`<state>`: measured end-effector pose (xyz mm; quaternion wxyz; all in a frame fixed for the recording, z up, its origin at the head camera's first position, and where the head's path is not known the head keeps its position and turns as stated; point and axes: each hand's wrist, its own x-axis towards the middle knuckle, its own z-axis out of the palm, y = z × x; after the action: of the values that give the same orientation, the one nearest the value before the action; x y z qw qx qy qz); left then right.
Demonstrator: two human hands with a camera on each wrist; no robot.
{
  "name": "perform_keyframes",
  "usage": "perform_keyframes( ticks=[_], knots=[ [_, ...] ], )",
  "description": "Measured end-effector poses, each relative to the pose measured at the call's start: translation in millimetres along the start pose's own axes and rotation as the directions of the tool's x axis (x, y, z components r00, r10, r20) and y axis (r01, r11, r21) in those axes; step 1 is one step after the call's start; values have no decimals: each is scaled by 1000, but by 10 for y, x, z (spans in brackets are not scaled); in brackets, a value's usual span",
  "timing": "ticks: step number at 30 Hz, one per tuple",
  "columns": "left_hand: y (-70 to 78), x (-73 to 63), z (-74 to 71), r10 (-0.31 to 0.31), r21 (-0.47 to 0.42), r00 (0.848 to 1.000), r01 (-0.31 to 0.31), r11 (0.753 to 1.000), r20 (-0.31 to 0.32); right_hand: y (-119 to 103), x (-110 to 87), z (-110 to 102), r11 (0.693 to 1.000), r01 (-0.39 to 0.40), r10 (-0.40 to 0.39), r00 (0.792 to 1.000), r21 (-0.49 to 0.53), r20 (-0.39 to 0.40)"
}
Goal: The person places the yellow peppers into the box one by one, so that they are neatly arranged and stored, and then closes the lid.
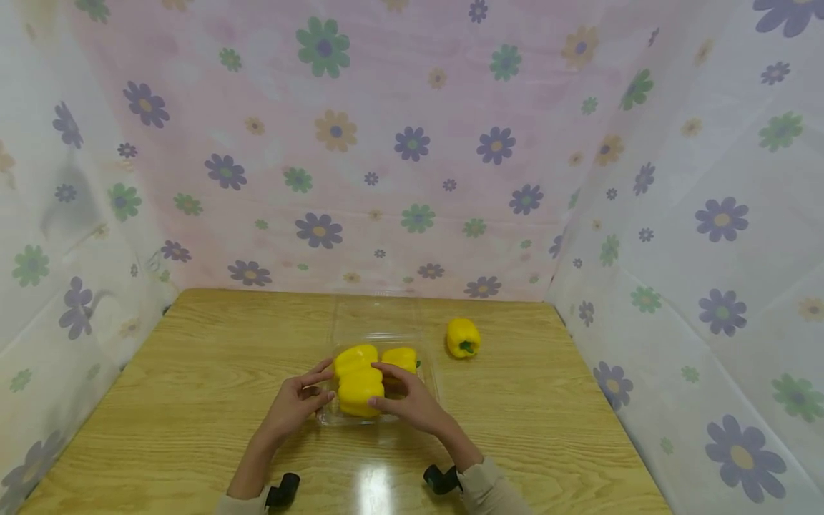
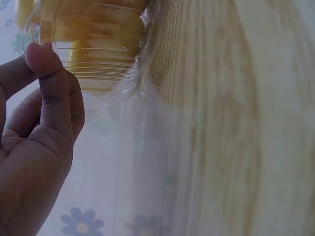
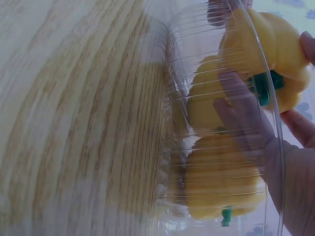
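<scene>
A clear plastic clamshell container (image 1: 350, 420) lies on the table with its lid folded back. My left hand (image 1: 292, 404) pinches the container's left rim, thumb against the edge in the left wrist view. My right hand (image 1: 412, 404) grips a yellow bell pepper (image 1: 360, 392) between thumb and fingers at the container's front left. In the right wrist view this held pepper (image 3: 283, 46) is tilted, green stem showing, partly above the rim. Another bell pepper (image 1: 354, 357) sits behind it, and one more pepper (image 1: 400, 357) is at the right, partly covered by my right fingers.
A single yellow bell pepper (image 1: 463, 337) lies on the wooden table (image 1: 528, 415), right of the container. The open transparent lid (image 1: 376, 318) extends toward the back edge. Flower-patterned cloth (image 1: 412, 179) walls the table at the back and sides.
</scene>
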<state>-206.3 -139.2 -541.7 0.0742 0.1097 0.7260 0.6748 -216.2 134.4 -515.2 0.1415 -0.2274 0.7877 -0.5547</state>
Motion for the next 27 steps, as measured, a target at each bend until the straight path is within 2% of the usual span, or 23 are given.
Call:
perform_keyframes(
  ticks=[7,14,17,27],
  knots=[
    [6,-4,-20,3,17,1000,-3,1000,2,-16,31,8,1000,-16,16,999,11,29],
    [-3,-8,-27,1,-8,1000,-1,1000,22,19,70,46,995,34,-30,998,-94,46],
    [-7,-9,-24,4,-8,1000,-4,1000,24,36,67,48,993,42,-37,998,-109,46],
    [-20,0,-17,18,-6,999,-18,1000,35,62,22,18,999,34,-32,997,-29,65]
  ],
)
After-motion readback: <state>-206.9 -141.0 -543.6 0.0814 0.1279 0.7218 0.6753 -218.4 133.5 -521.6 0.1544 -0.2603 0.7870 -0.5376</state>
